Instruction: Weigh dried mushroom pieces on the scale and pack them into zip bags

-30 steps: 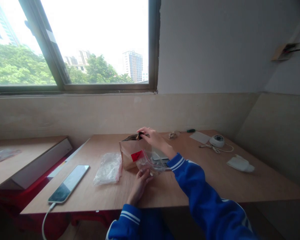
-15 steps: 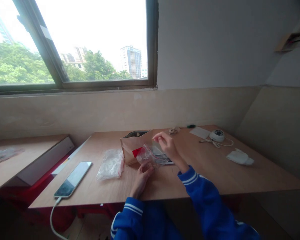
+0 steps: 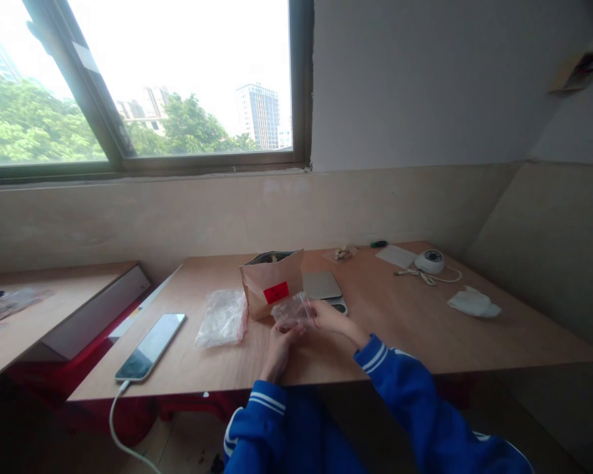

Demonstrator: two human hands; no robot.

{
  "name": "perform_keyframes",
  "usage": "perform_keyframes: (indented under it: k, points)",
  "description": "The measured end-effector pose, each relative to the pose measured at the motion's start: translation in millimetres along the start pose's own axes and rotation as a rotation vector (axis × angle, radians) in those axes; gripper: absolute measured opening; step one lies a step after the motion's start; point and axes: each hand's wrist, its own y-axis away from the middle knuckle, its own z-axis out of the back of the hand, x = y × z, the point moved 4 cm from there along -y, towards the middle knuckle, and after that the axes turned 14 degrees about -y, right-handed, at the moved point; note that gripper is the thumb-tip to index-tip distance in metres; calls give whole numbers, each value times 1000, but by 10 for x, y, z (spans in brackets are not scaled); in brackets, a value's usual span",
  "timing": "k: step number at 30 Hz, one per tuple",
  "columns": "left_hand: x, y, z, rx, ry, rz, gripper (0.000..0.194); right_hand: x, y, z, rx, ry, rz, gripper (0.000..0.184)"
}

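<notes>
I have the phone near left on the worktop, its cable dropping past the near edge. Rightward: bag stack, then paper bag. Before the latter, zip bag: left hand at its near side, right hand at its right. Scale right of paper bag. Far side, left to right: packet, sheet, dome camera. Wrap nearer, right.

right hand withdrawn from kraft paper bag, lowered to clear zip bag, its red-striped mouth turned rightward, silver-topped scale more exposed
</notes>
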Motion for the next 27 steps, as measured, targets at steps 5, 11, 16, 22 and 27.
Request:
perform_keyframes:
  k: [5,11,16,22,27]
  points:
    - [15,-9,-1,13,20,-13,30,-216,15,9,-16,-336,-127,42]
    - [36,-39,14,-35,121,-10,32,-300,176,304,-300,-618,-270,47]
    - [30,-36,11,-28,159,29,30,77,161,561,-436,-787,-68,43]
    - [55,-34,30,-34,180,79,26,1008,-486,497,-422,-632,365,44]
    - [67,-19,26,-33,188,78,21,1283,-998,65,-249,-272,490,23]
